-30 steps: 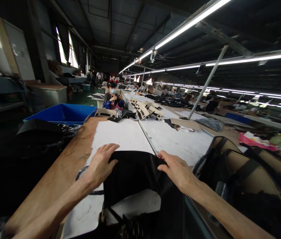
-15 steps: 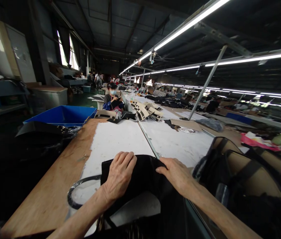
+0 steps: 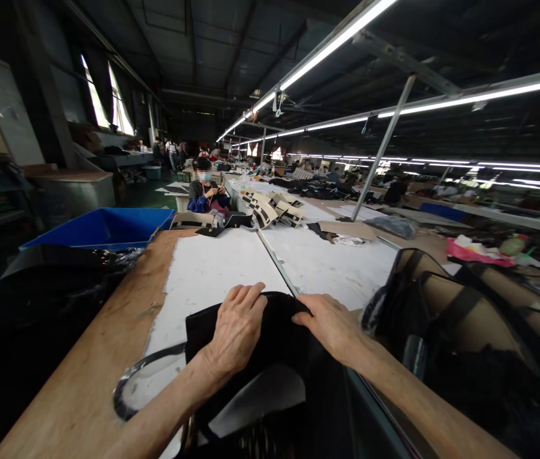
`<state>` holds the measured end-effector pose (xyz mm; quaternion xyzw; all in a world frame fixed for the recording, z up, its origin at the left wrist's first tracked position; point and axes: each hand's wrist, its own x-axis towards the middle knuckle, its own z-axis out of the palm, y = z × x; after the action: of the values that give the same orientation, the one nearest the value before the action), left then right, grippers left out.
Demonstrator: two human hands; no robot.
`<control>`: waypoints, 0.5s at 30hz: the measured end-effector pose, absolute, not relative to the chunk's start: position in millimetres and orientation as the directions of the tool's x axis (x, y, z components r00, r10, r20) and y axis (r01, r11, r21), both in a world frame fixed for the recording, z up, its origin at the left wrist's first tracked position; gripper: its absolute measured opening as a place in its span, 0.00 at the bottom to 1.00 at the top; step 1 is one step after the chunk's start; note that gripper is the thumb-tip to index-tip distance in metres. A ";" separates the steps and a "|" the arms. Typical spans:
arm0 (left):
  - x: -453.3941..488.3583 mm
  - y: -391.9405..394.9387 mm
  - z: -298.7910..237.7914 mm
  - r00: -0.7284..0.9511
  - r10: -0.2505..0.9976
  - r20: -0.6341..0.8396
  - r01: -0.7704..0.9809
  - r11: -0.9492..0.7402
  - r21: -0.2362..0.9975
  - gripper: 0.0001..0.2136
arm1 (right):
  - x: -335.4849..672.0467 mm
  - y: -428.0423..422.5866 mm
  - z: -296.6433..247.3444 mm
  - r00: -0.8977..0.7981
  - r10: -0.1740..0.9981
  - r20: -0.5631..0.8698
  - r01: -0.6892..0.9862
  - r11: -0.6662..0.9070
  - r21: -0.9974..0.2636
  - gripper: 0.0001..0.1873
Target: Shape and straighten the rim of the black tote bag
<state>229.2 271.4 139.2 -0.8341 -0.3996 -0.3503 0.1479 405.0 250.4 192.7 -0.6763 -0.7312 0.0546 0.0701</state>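
A black bag [image 3: 279, 357] lies on the white sheet [image 3: 212, 268] of the long worktable in front of me. My left hand [image 3: 236, 328] rests palm down on the bag's far edge, fingers together and curled over the rim. My right hand [image 3: 329, 325] lies on the bag's right part, fingers bent onto the cloth beside the left hand. A black strap loop [image 3: 129, 382] of the bag trails out to the left over the sheet. A pale opening [image 3: 260, 395] shows in the bag below my hands.
Tan and black bags [image 3: 461, 319] stand close on my right. A blue bin [image 3: 102, 227] and dark bags [image 3: 59, 274] sit at the left. Folded black and white pieces [image 3: 274, 210] lie further along. A seated person [image 3: 205, 191] works at the far end.
My left hand slid right from the bag's left corner to its middle, close to the right hand. The strap loop came out on the left. The view shifted slightly.
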 end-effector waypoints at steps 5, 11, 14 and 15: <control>233.8 273.1 142.1 0.415 0.625 0.661 0.771 -0.627 0.108 0.08 | 407.8 253.1 190.0 -0.106 0.993 0.046 0.976 0.113 -0.188 0.05; 230.2 268.8 149.1 0.468 0.674 0.571 0.695 -0.680 0.235 0.05 | 411.3 257.3 194.6 -0.137 0.991 -0.004 0.959 0.132 -0.250 0.06; 224.8 266.5 154.4 0.547 0.661 0.514 0.644 -0.724 0.246 0.04 | 410.8 260.2 197.2 -0.147 0.989 -0.017 0.957 0.138 -0.256 0.06; 222.5 266.3 156.5 0.574 0.654 0.492 0.635 -0.735 0.237 0.03 | 410.1 261.1 197.4 -0.154 0.988 -0.011 0.957 0.146 -0.250 0.07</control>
<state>222.5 266.3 156.5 -0.8871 -0.3634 -0.2841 -0.0171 410.1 261.1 197.4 -0.6458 -0.7530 0.0993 0.0778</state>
